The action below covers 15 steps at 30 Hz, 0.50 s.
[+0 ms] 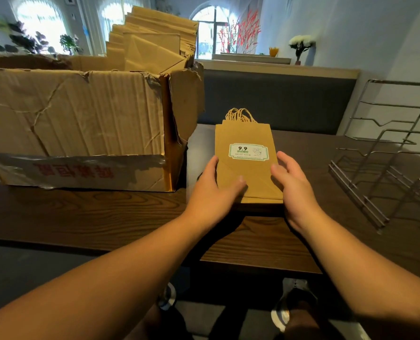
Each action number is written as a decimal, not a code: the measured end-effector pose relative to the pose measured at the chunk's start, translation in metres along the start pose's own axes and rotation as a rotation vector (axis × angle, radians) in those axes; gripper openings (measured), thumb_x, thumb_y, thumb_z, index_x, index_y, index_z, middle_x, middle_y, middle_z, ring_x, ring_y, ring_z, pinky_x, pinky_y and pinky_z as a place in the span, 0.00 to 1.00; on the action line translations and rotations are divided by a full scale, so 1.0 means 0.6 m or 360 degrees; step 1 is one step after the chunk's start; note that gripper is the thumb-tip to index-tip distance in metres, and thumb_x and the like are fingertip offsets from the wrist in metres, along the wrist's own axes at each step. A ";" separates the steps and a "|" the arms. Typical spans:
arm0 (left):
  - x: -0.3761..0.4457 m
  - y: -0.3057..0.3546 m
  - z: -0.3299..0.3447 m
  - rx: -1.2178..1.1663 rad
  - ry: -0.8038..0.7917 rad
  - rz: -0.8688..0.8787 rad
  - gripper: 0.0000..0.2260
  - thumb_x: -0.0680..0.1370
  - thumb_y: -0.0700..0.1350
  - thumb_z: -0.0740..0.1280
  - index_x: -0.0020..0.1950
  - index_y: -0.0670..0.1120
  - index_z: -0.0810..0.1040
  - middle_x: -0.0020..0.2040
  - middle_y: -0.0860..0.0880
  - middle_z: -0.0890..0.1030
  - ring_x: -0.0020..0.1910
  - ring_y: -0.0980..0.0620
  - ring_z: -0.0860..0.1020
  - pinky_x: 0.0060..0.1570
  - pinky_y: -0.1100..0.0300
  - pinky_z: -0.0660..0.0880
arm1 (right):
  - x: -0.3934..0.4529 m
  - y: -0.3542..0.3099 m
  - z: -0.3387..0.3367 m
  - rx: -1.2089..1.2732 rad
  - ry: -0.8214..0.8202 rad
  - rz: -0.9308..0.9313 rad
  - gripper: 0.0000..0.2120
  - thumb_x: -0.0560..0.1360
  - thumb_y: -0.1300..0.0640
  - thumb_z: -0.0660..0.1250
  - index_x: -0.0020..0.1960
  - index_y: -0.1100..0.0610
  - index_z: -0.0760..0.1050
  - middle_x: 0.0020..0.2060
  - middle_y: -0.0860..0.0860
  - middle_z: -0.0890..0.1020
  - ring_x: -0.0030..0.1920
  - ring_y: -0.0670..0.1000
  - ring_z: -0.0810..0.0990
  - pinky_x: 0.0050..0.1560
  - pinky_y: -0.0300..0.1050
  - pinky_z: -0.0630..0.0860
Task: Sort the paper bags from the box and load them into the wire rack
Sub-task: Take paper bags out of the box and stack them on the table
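Note:
A small stack of flat brown paper bags (247,136) with twisted handles and a white-and-green sticker lies on the dark wooden table (106,217). My left hand (214,190) holds the stack's left edge, thumb on top. My right hand (294,185) holds its right edge, fingers curled along the side. A torn cardboard box (81,123) at the left holds several more folded brown bags (152,42) standing upright. The empty wire rack (385,163) stands at the right of the table, apart from both hands.
A dark upholstered bench back (277,99) runs behind the table. Beyond it is a ledge with a small flower pot (299,49). My shoes (292,305) show below the table's near edge.

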State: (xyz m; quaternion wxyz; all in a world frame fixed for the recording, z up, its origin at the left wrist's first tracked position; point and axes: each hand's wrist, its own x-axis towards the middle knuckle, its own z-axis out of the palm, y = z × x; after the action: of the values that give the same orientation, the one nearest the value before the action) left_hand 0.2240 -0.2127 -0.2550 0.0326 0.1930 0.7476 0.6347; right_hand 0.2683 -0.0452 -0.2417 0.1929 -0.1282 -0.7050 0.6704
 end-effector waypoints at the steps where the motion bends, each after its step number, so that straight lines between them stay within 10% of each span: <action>1: -0.004 -0.004 -0.003 0.0032 -0.0082 0.0023 0.32 0.75 0.47 0.75 0.75 0.57 0.64 0.62 0.62 0.77 0.63 0.60 0.76 0.68 0.55 0.73 | -0.005 0.009 -0.001 -0.0018 -0.0012 -0.0043 0.26 0.82 0.57 0.63 0.78 0.51 0.61 0.59 0.42 0.78 0.58 0.42 0.78 0.62 0.46 0.76; 7: 0.000 -0.014 -0.029 0.0302 -0.0465 0.0101 0.61 0.66 0.44 0.83 0.82 0.57 0.40 0.75 0.60 0.63 0.74 0.62 0.62 0.75 0.61 0.58 | -0.024 0.021 -0.008 -0.0291 -0.0123 -0.0229 0.40 0.73 0.49 0.71 0.80 0.50 0.57 0.70 0.44 0.74 0.69 0.44 0.73 0.71 0.53 0.70; 11: -0.001 -0.027 -0.027 0.0279 -0.0336 0.0175 0.56 0.67 0.43 0.82 0.82 0.57 0.46 0.74 0.61 0.67 0.73 0.62 0.66 0.74 0.60 0.62 | -0.030 0.029 -0.016 -0.0537 -0.0200 -0.0314 0.42 0.76 0.56 0.73 0.81 0.51 0.53 0.60 0.29 0.71 0.57 0.24 0.71 0.56 0.22 0.68; 15: 0.011 -0.032 -0.027 0.0175 -0.0185 0.0243 0.43 0.66 0.37 0.82 0.71 0.61 0.64 0.60 0.64 0.77 0.58 0.71 0.75 0.60 0.71 0.73 | -0.030 0.025 -0.022 -0.0723 -0.0299 -0.0244 0.54 0.69 0.60 0.79 0.81 0.46 0.47 0.56 0.24 0.65 0.52 0.20 0.69 0.47 0.16 0.65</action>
State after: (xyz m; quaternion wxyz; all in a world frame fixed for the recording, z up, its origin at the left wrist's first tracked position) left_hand 0.2082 -0.2278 -0.2692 0.0168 0.2874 0.7613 0.5810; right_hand 0.2889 -0.0402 -0.2578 0.1430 -0.0516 -0.8599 0.4873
